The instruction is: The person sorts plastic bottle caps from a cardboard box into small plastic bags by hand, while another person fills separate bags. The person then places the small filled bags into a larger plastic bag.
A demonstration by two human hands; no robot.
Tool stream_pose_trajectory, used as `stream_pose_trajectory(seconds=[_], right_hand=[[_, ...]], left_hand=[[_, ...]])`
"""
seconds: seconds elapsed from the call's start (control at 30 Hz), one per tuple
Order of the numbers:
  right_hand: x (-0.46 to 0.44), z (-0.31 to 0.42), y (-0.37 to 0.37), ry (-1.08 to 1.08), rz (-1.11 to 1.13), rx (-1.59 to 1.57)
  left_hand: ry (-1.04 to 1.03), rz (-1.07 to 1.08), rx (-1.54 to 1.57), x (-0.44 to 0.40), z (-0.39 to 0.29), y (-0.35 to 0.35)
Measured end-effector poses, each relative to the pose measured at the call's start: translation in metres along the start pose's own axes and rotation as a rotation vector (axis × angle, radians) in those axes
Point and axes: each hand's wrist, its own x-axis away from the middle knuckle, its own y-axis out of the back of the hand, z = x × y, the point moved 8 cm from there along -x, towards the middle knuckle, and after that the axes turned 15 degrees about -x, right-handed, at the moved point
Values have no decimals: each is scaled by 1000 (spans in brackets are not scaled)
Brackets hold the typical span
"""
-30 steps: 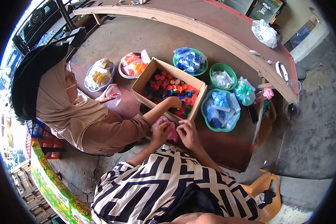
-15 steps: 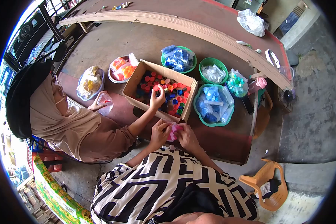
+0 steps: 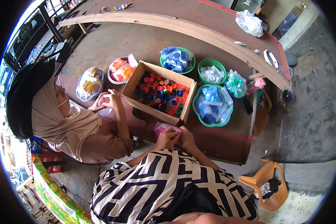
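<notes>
A small pink plastic bag [image 3: 161, 127] is held close to my lap, at the near edge of the table. My left hand [image 3: 167, 139] pinches it from the left, fingers closed. On its right side, my right hand [image 3: 186, 138] also grips the bag with closed fingers. What the bag contains is too small to tell. Just beyond my hands stands an open cardboard box [image 3: 150, 112] with many bottle caps [image 3: 164, 88], mostly red and blue with some orange, green and dark ones.
To my left a co-worker [image 3: 82, 127] holds a clear bag in both hands. Around the box stand a white-and-yellow basket [image 3: 86, 98], an orange-filled bowl [image 3: 114, 80], and green and turquoise baskets [image 3: 212, 125] of bagged caps. An orange chair [image 3: 263, 177] is at right.
My hands have shifted the pink bag slightly left and turned it, so it now sticks out past my left fingers. The co-worker's hand has left the box and joined the other at the clear bag.
</notes>
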Motion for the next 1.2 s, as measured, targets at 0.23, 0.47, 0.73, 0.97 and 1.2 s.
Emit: stream_pose_trajectory(seconds=[0.23, 0.47, 0.73, 0.97, 1.2], right_hand=[[1, -39, -20, -80, 0, -79], [6, -5, 4, 1, 7, -12], [17, 92, 64, 360, -202, 50], [27, 117, 83, 377, -177, -114], [31, 124, 114, 243, -162, -368]], left_hand=[[-32, 88, -71, 9, 22, -21], [-99, 79, 28, -2, 9, -2], [125, -84, 67, -12, 7, 34], [134, -105, 77, -13, 4, 38], [142, -98, 94, -11, 6, 39]])
